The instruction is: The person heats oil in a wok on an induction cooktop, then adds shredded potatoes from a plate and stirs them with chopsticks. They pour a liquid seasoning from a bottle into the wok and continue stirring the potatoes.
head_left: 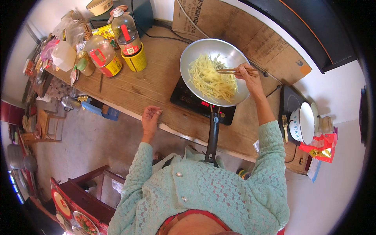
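Observation:
A silver frying pan with a black handle sits on a black induction cooktop whose red display is lit. Pale yellow shredded strips, resembling potato, lie heaped in it. My right hand is closed round a pair of wooden chopsticks, and their tips reach into the strips. To the left of the cooktop, my left hand hovers by the front edge of the wooden table. Its fingers are loosely curled and a little apart, with nothing visible in them.
Left on the table stand an oil bottle, a dark sauce bottle in a yellow container, and a small jar. At the right are a white enamel bowl, a brush and a red packet. Cardboard lines the wall.

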A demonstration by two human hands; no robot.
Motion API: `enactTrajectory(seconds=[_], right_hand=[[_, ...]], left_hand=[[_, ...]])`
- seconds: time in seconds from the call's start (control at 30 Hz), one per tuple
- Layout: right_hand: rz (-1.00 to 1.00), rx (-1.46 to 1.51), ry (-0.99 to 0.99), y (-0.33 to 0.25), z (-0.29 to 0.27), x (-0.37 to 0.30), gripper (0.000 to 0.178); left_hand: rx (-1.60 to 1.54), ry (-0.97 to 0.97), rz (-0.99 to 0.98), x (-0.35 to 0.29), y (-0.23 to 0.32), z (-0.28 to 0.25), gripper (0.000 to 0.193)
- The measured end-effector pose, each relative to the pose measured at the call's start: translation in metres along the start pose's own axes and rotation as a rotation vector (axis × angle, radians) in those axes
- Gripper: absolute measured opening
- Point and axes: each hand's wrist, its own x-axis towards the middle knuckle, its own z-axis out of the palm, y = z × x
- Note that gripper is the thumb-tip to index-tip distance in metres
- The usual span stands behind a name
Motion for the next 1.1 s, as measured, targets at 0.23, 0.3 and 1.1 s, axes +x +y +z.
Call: enactTrajectory(seconds=[0.23, 0.3, 1.1], right_hand=[[-0.191, -0.199, 0.001, 0.017, 0.002, 0.042, 0.025], [-0.270, -0.286, 0.028, 0.024, 0.020, 0.038, 0.024], [0.196, 0.008, 0.135, -0.044, -0.042, -0.037, 0.028]], left_hand=[[-0.066, -0.012, 0.018, 0.000, -0.007, -0.001, 0.022], [-0.073, -0.008, 0.027, 0.001, -0.008, -0.002, 0.022], [-0.048, -0.018, 0.024, 0.000, -0.008, -0.003, 0.021]])
